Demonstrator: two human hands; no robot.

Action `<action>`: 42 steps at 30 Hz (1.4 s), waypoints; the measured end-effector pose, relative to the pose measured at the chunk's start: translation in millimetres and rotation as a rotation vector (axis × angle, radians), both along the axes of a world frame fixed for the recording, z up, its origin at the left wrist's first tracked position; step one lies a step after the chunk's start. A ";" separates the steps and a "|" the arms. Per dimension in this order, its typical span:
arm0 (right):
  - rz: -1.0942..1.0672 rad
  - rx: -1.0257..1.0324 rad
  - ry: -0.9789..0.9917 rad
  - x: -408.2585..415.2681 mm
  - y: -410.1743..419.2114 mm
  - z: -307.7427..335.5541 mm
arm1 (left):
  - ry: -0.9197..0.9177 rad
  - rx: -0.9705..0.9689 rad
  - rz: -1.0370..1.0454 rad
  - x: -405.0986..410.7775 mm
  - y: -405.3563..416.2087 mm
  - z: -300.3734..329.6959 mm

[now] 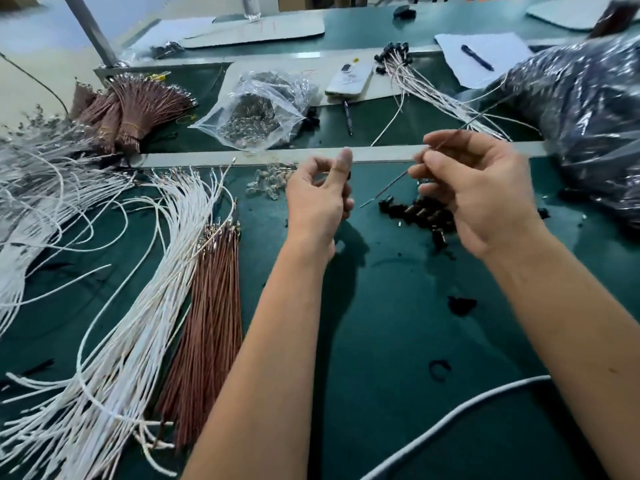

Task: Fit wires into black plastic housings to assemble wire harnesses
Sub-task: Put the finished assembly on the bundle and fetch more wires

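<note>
Head view: both hands hover above the green worktop [381,341], just in front of the pale strip [207,160] that crosses it. The right hand [481,192] has its fingers curled and pinches a thin dark wire [391,183], which runs slantwise through the grip, one end pointing down toward the left hand, the other up and away past the strip. The left hand [320,199] is partly closed, thumb raised, fingers bent inward; something small and dark shows at its fingertips, perhaps a housing, but motion blur keeps me from telling.

Directly under the right hand lies a loose heap of black plastic housings [422,213] on the worktop. Left of the left hand, a bundle of brown wires [211,306] lies straight, and beside it, further left, a spread of white wires [131,306]. Beyond the strip sit a clear bag of metal terminals [252,112], a phone [349,79], and finished harnesses [426,84] with black ends.
</note>
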State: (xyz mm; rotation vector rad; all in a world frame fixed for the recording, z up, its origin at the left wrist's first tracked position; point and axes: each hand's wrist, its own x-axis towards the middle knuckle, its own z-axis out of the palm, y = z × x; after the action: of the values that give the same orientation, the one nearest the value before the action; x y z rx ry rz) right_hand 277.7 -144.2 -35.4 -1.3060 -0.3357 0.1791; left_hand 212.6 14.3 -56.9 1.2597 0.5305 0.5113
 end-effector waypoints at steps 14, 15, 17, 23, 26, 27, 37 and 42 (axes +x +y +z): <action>-0.234 0.092 -0.104 2.6 -11.6 -28.0 | -0.077 0.129 -0.171 -0.6 -2.3 -15.6; -0.226 0.108 -0.086 2.9 -12.3 -27.8 | -0.079 0.136 -0.172 -0.3 -2.5 -15.5; -0.213 0.146 -0.048 3.9 -13.7 -26.9 | -0.076 0.160 -0.172 0.8 -2.7 -16.0; -0.189 0.192 -0.014 5.1 -15.1 -26.7 | -0.078 0.028 -0.256 -0.8 -4.1 -13.6; -0.195 0.168 -0.031 4.9 -14.0 -28.1 | -0.086 -0.038 -0.285 -2.1 -4.7 -12.4; -0.195 0.159 -0.040 4.7 -14.0 -28.6 | -0.093 -0.053 -0.284 -2.3 -5.2 -12.3; -0.025 -0.019 -0.111 -4.0 -7.8 -34.0 | -0.097 -0.066 -0.240 -1.0 -13.1 -13.0; -0.138 -0.029 -0.122 -2.4 -7.3 -34.1 | -0.105 -0.040 -0.190 -0.8 -12.5 -13.7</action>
State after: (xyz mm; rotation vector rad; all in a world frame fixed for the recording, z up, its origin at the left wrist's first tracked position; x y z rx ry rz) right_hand 275.3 -151.5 -69.5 -1.3670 -0.3457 -0.0121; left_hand 211.8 1.7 -70.6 1.2237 0.3272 0.4031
